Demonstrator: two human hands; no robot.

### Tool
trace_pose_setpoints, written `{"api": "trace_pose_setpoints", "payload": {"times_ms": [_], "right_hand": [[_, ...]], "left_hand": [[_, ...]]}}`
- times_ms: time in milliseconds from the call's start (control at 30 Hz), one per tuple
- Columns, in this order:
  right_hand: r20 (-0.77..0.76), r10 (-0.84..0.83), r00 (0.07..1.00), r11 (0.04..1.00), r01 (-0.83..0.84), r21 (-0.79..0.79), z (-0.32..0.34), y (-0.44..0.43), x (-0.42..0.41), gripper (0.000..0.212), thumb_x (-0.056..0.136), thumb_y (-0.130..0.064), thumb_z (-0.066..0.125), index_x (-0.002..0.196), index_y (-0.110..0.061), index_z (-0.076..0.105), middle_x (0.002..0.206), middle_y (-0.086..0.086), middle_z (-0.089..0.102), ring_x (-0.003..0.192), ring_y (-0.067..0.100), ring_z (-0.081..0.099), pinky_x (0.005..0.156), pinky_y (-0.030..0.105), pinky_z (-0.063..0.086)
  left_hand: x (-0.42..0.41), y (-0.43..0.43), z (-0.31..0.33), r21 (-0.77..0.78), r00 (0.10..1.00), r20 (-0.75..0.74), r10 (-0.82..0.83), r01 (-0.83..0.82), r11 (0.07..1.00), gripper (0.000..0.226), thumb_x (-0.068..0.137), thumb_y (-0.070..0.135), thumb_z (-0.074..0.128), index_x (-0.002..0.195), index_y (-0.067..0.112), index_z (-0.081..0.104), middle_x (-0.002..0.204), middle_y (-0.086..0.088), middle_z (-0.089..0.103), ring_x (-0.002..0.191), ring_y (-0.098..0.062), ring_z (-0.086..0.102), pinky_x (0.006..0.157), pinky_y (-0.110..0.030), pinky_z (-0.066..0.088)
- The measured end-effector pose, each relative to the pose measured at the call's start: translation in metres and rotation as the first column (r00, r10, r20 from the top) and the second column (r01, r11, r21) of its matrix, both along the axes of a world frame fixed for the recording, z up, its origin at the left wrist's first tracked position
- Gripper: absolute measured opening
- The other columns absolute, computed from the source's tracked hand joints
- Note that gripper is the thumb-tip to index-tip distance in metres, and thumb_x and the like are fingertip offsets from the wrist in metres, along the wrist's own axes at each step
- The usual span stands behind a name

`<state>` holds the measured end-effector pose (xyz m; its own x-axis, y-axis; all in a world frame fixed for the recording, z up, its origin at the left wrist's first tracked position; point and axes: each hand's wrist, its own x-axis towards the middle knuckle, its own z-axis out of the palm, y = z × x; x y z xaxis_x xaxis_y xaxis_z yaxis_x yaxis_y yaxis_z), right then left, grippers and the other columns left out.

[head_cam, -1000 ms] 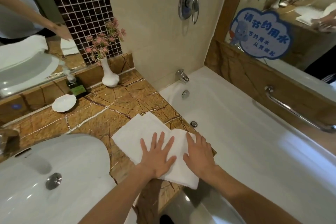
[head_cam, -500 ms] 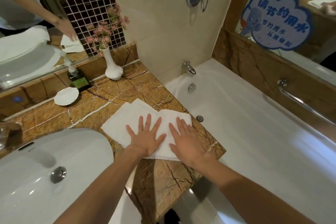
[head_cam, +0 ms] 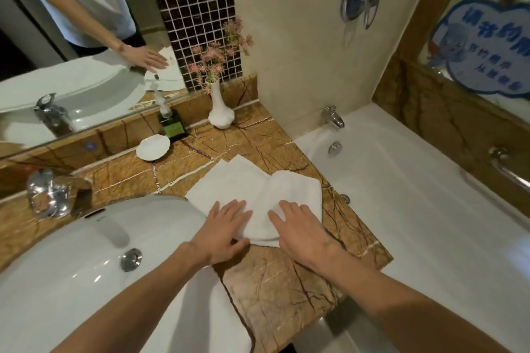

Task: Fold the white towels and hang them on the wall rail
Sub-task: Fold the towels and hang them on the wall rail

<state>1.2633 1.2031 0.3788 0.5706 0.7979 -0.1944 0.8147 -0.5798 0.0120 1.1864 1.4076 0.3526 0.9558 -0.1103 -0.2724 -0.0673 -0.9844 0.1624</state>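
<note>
The white folded terry towel [head_cam: 258, 189] lies on the brown veined marble countertop [head_cam: 286, 281], between the white oval basin [head_cam: 71, 266] and the white bathtub [head_cam: 430, 223]. It is pressed down by both hands. The left hand [head_cam: 220, 226] is laid flat with its fingers straight on the near left part of the cloth, its palm partly off the edge. The right hand [head_cam: 301, 229] is spread flat over the near right corner. Nothing is gripped by either hand.

Compared with a second ago, the towel is no longer seen overhanging the tub-side edge of the counter; it is now borne wholly by the marble. Both hands are found nearer the towel's closest edge, and the fingers are held closer together than half a second ago. The right half of the cloth appears doubled over into a softer, rounded layer.

A fold is judged to be under smoothing, so hanging is not yet begun. The chrome wall rail [head_cam: 504, 169] beyond the tub is bare where it shows.
</note>
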Motion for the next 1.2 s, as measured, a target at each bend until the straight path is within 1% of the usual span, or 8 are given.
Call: {"api": "trace_pose_setpoints", "payload": {"times_ms": [67,267,433,600,767,900,1033,1200], "right_hand": [[0.029,0.042,0.999,0.999,-0.042,0.011,-0.001,0.011,-0.004,0.056,0.072,-0.029,0.071,0.123,-0.014,0.055,0.119,0.019,0.057,0.099,0.034,0.056,0.082,0.045,0.049],[0.002,0.019,1.0,0.995,-0.019,0.094,0.0,0.057,-0.017,0.055,0.093,-0.043,0.051,0.138,-0.013,0.04,0.142,0.012,0.044,0.134,0.03,0.035,0.112,0.047,0.022],[-0.01,0.022,1.0,0.999,-0.022,0.05,0.002,0.092,-0.023,0.035,0.094,-0.028,0.05,0.126,-0.015,0.05,0.126,0.011,0.054,0.12,0.029,0.045,0.106,0.044,0.027],[-0.121,-0.183,0.976,0.966,0.201,0.161,0.009,0.107,-0.03,0.023,0.096,-0.02,0.047,0.117,-0.013,0.051,0.118,0.01,0.057,0.108,0.028,0.054,0.088,0.036,0.041],[-0.432,-0.416,0.8,0.726,0.579,0.372,0.026,0.096,-0.018,0.02,0.096,-0.026,0.049,0.109,-0.012,0.052,0.108,0.007,0.061,0.1,0.026,0.059,0.079,0.035,0.047],[-0.724,-0.467,0.508,0.421,0.847,0.324,0.05,0.084,0.009,0.017,0.094,-0.022,0.049,0.093,-0.007,0.057,0.086,0.008,0.059,0.082,0.028,0.056,0.071,0.035,0.042],[-0.823,-0.411,0.391,0.247,0.917,0.312,0.067,0.069,0.037,0.031,0.089,-0.016,0.047,0.06,-0.016,0.038,0.059,0.001,0.041,0.062,0.022,0.041,0.063,0.034,0.035],[-0.915,-0.304,0.266,0.061,0.964,0.26,0.09,0.054,0.063,0.024,0.082,-0.02,0.047,0.06,-0.017,0.039,0.057,0.006,0.04,0.062,0.024,0.043,0.059,0.039,0.042]], "left_hand": [[-0.002,0.0,0.001,-0.018,0.999,0.035,0.031,-0.03,0.999,0.06,0.095,0.049,0.042,0.148,0.027,0.027,0.158,-0.001,0.016,0.146,-0.02,0.012,0.117,-0.042,0.004],[-0.006,-0.009,0.013,-0.318,0.902,0.332,0.275,-0.168,0.933,0.027,0.088,0.011,0.06,0.11,0.024,0.069,0.11,0.005,0.07,0.104,-0.016,0.062,0.095,-0.035,0.044],[-0.014,0.012,0.003,-0.095,0.838,0.16,0.522,-0.514,0.853,0.032,0.091,0.016,0.05,0.121,0.028,0.056,0.134,-0.002,0.044,0.133,-0.025,0.031,0.111,-0.044,0.019],[-0.006,0.027,0.006,-0.198,0.737,0.136,0.662,-0.635,0.747,0.025,0.093,0.023,0.051,0.118,0.018,0.05,0.132,-0.011,0.04,0.11,-0.03,0.051,0.09,-0.038,0.043],[0.005,0.008,0.028,-0.657,0.506,-0.039,0.862,-0.662,0.359,0.06,0.09,0.039,0.058,0.133,0.008,0.028,0.115,-0.007,0.053,0.097,-0.024,0.059,0.08,-0.035,0.048],[0.019,-0.023,0.046,-0.785,0.543,-0.254,0.8,-0.599,0.157,0.084,0.089,0.038,0.062,0.146,0.013,0.006,0.132,-0.007,0.048,0.108,-0.019,0.055,0.087,-0.031,0.045],[0.032,-0.058,0.058,-0.775,0.733,-0.358,0.579,-0.579,0.253,0.089,0.086,0.042,0.064,0.15,0.017,0.009,0.155,0.0,0.025,0.138,-0.019,0.032,0.108,-0.033,0.033],[0.036,-0.102,0.062,-0.731,0.838,-0.26,0.481,-0.496,0.469,0.121,0.075,0.054,0.07,0.148,0.018,-0.018,0.158,0.002,0.014,0.143,-0.018,0.022,0.113,-0.031,0.023]]}}
